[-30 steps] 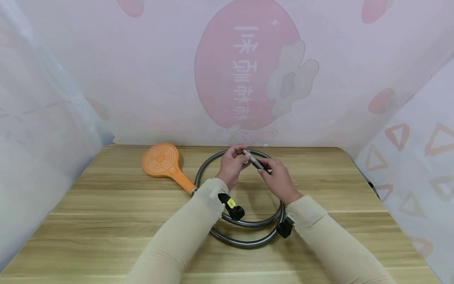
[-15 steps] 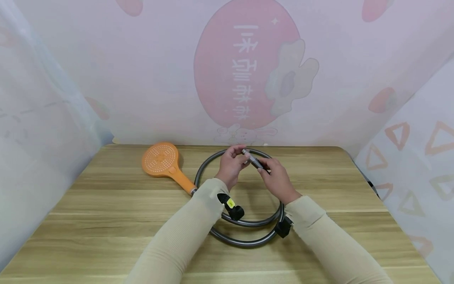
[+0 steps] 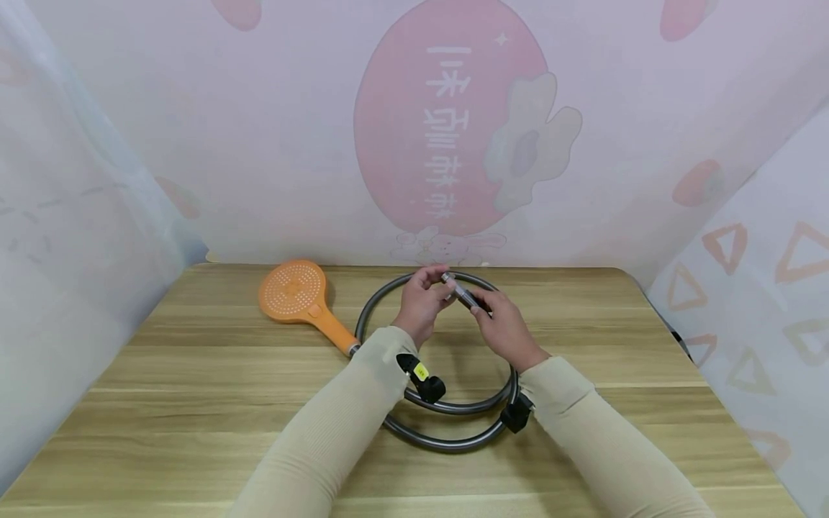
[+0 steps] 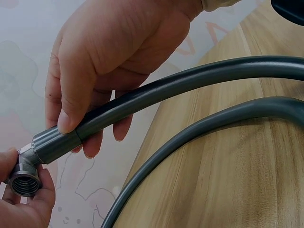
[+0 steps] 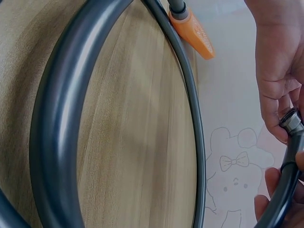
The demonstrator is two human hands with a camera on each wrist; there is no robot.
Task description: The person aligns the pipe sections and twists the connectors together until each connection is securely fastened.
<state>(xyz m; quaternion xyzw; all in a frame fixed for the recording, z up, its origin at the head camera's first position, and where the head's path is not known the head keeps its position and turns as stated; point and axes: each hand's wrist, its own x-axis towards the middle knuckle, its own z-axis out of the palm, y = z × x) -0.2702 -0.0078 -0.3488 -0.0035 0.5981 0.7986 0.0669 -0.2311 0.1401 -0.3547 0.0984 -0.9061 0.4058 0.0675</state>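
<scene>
A dark grey shower hose (image 3: 453,446) lies coiled on the wooden table, its free end lifted off the surface. My left hand (image 3: 421,298) pinches the metal nut (image 4: 24,183) at that end between thumb and fingers. In the left wrist view the nut's threaded opening shows, tilted at an angle to the hose. My right hand (image 3: 512,327) grips the hose just behind, its thumb on the dark collar (image 4: 57,145). At the coil's left, an orange shower head (image 3: 294,293) lies spray face up, its handle joined to the hose's other end.
The wooden table (image 3: 194,403) reaches back to a printed pink-and-white curtain (image 3: 291,144). More curtain hangs at both sides. The coil's loops lie beneath both forearms. A black wrist camera (image 3: 430,388) sits on the left cuff, another (image 3: 517,414) on the right.
Both hands stay in nearly the same place, holding the hose end. The right wrist has shifted very slightly left. The shower head and coil have not moved.
</scene>
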